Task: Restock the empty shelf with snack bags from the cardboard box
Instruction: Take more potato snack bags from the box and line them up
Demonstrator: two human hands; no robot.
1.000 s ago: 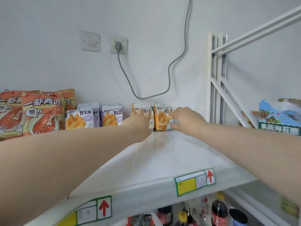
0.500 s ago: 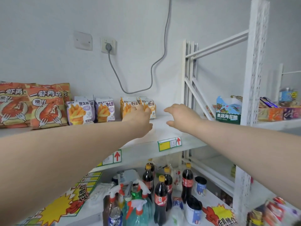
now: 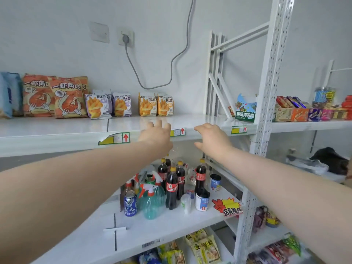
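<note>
- So, left hand (image 3: pixel 155 137) is empty, fingers spread and relaxed, over the front edge of the shelf (image 3: pixel 57 128); can't tell if it touches the edge.
- Right hand (image 3: pixel 211 141) is empty too, fingers loose, near the left hand at the same edge.
- Two orange bags (image 3: pixel 155 104) stand upright at the back of the shelf by the wall, well apart from both hands.
- Purple bags (image 3: pixel 108 105) stand left of them with a gap between; shrimp bags (image 3: pixel 55 96) are further left.
- The shelf is bare from the bags forward to the edge, and right of the orange bags up to the seaweed box (image 3: pixel 245 109).
- Post (image 3: pixel 270 73) bounds the right end.
- Bottles (image 3: pixel 172 187) stand on the lower shelf, under the hands.
</note>
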